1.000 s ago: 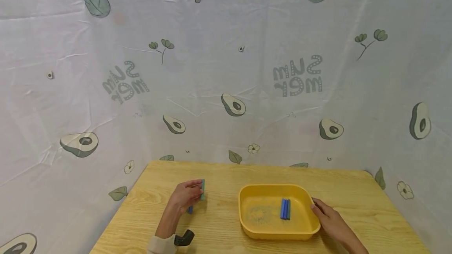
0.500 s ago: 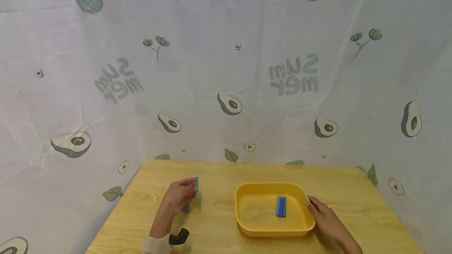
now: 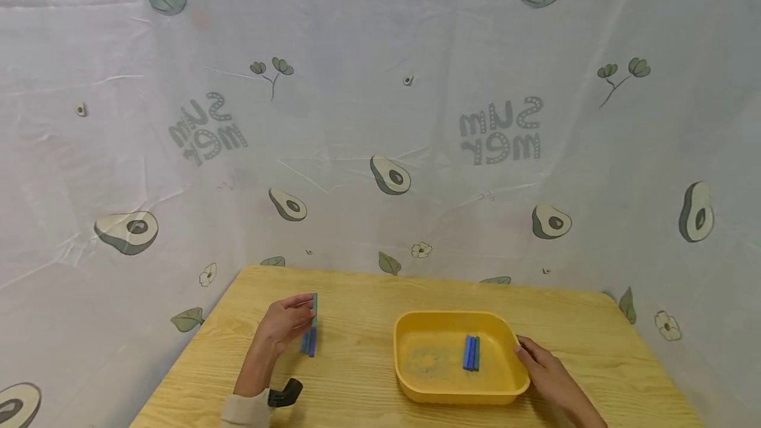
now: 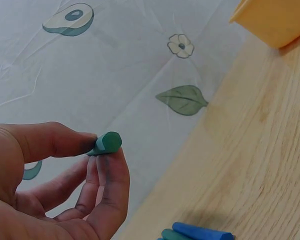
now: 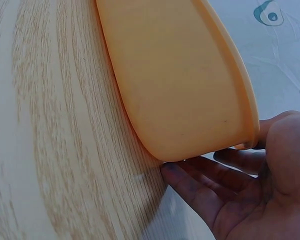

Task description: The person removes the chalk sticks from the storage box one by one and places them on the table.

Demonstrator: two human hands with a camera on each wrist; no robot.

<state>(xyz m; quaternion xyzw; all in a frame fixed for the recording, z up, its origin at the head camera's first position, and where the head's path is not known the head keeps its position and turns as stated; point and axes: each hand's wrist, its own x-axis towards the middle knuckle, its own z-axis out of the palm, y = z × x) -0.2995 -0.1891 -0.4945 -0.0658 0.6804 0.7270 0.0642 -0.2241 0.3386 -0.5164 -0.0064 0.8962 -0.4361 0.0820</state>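
Observation:
Between thumb and fingertips my left hand [image 3: 287, 321] pinches a green chalk-like stick [image 4: 109, 142], held up off the table. Below it, several blue and green sticks [image 3: 308, 342] lie side by side on the wood; a blue stick [image 4: 202, 232] among them shows at the bottom of the left wrist view. My right hand [image 3: 551, 373] grips the right end of a yellow tray [image 3: 460, 396], thumb at the rim and fingers against the outer wall [image 5: 180, 85]. Inside the tray, right of its middle, lie blue and green sticks [image 3: 471, 353] in a row.
The wooden table [image 3: 357, 375] reaches back to a pale sheet [image 3: 333, 117] printed with leaves and avocados, which also hangs at both sides. Bluish smudges mark the tray's floor. A black device [image 3: 285, 393] sits at the left wrist.
My left hand has moved left with the green stick, and more of the sticks on the table beneath it show. The right hand keeps its grip on the tray.

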